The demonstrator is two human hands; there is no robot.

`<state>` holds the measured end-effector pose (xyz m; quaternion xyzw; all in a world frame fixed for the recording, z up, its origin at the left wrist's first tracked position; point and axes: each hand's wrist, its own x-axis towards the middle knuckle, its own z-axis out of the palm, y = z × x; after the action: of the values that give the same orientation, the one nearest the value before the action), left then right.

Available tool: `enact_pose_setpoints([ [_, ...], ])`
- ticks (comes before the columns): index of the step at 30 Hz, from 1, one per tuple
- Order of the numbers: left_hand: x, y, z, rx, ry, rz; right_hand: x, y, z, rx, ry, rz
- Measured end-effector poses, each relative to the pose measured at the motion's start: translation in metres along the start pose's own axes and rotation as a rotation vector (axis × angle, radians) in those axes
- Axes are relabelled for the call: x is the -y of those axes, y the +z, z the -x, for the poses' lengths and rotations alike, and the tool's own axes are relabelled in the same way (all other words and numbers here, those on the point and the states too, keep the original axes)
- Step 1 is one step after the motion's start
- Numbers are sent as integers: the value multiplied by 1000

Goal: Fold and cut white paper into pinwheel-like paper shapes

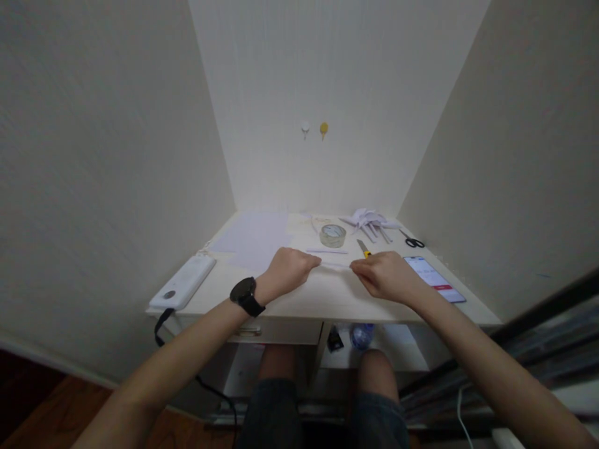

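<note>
A thin white paper strip [336, 265] stretches between my two hands just above the desk. My left hand [291, 269], with a black watch on its wrist, pinches the left end. At the right end, the fingers of my right hand [381, 273] are closed on the strip. Another narrow strip of paper [326, 251] lies on the desk just beyond. Behind it stands a roll of clear tape [333, 235]. A yellow utility knife [364, 247] with its blade out lies beyond my right hand, which partly hides its handle.
White paper sheets [255, 234] cover the desk's back left. Folded paper pieces [369, 221] are heaped at the back right, near black-handled scissors [413, 241]. A phone [435, 279] lies on the right, and a white device [183, 284] with a black cable on the left. Walls enclose the desk.
</note>
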<state>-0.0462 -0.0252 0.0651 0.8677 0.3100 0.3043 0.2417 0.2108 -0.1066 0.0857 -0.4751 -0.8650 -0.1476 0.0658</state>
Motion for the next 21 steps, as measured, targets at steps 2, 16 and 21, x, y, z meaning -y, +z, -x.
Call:
enact_pose_setpoints([
  [2,12,8,16,-27,276,-420,0,11,21,-37,-26,79],
  [16,25,49,41,77,339,-626,-27,86,26,-90,670,-7],
  [21,15,58,21,173,230,-651,-33,90,4,15,802,-19],
])
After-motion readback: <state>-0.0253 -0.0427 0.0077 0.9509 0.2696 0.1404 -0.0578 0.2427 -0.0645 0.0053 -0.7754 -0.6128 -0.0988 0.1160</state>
